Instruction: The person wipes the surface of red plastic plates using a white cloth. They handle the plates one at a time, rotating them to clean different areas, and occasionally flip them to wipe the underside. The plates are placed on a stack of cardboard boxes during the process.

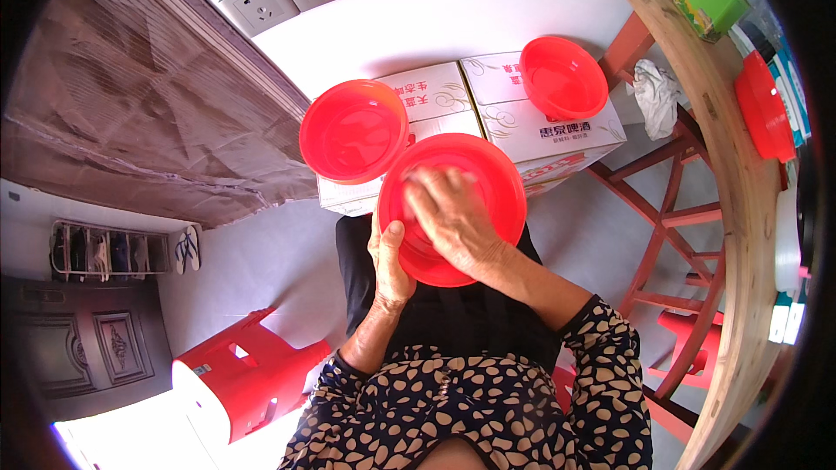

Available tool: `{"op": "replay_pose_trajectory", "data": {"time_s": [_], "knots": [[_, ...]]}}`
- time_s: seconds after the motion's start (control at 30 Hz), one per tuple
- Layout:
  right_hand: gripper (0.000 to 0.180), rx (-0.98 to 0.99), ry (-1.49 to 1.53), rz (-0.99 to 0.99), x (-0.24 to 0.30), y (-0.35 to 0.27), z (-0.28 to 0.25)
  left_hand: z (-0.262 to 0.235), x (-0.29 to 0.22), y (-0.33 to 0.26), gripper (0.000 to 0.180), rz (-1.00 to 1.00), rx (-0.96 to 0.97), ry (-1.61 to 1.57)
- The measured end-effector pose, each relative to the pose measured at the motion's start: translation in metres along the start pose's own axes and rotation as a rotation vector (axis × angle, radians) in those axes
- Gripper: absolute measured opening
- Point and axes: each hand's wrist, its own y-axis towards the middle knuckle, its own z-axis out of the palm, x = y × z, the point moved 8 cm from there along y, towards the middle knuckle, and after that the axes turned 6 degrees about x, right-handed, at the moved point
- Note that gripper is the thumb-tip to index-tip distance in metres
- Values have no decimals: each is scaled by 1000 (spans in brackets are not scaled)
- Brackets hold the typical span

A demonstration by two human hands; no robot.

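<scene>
Head view: 2 bare hands are observed over a black-trousered lap (435, 322); clock positions below are taken from the held bowl.
Held bowl: 1 red bowl (502, 187) is located mid-view, with the lap at 6 o'clock and 2 cartons at 12 o'clock; its opening is turned toward the camera. Support from beneath cannot be confirmed.
Left hand: the bowl's wall is grasped at 8 o'clock by the left hand (392, 268), thumb over the rim, fingers mostly hidden outside.
Right hand: the bowl's interior is entered from 4 o'clock by the right hand (453, 218), fingers pointed toward 11 o'clock. Blur is noted at the fingertips; whether anything is gripped there cannot be told.
Cartons: 1 near bowl (353, 135), red, is found at 10 o'clock on the left carton (440, 83); 1 far bowl (562, 78), also red, at 1 o'clock on the right carton (522, 132).
Slip risk: the held bowl could be twisted loose if pressure were applied inside while its rim is secured at 1 side only.
Knock risk: the near bowl appears to overhang its carton; it could be tipped off by a bump from the held bowl. Contact between the 2 rims cannot be judged.
Surroundings: 1 red stool (244, 374) is noted at 8 o'clock, 1 wooden table (751, 296) at 3 o'clock.
</scene>
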Motion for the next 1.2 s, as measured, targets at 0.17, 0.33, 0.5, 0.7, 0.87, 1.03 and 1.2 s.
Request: {"op": "replay_pose_trajectory", "data": {"time_s": [0.17,0.33,0.5,0.7,0.87,1.03,1.2], "knots": [[19,-55,-326,124,-29,-11,-8,7,-17,5,58,143,-39,111],[12,197,-194,163,-15,-35,6,3,-16,9,64,185,12,145],[16,286,669,104,3,-38,17,10,-29,6,57,213,-20,303],[21,309,456,-92,8,-43,-3,4,-41,8,55,263,-87,269],[12,295,26,-158,-15,-52,-28,2,-33,8,58,194,-44,199],[12,198,-291,-147,-42,-40,-30,11,-28,6,60,191,38,236],[12,162,-317,-83,-36,-36,-21,12,-28,8,59,219,64,268]]}}
